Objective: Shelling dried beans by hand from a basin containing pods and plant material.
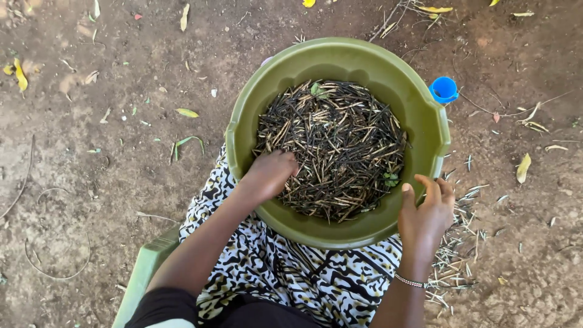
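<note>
Dry, light, brittle-looking dark pods (pixel 333 146) heaped in the green basin (pixel 425 130) on the lap are being gathered under the curled left hand (pixel 269 173), best pinched mid-length, while the right hand (pixel 426 215) is being held open at the rim.

- Both forearms bare, no sleeves below the elbow.
- 1 thin beaded silver bracelet (pixel 410 282) around the right wrist.
- Black-and-white patterned wrap (pixel 291 273) across the lap.
- Black top (pixel 164 307) at the left shoulder.

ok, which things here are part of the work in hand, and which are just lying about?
In use:
green basin
dark dry pods
left hand, reaching into the pods
right hand, on the basin's rim

Lying about:
blue cup
pale husks on the ground
fallen leaves
</note>
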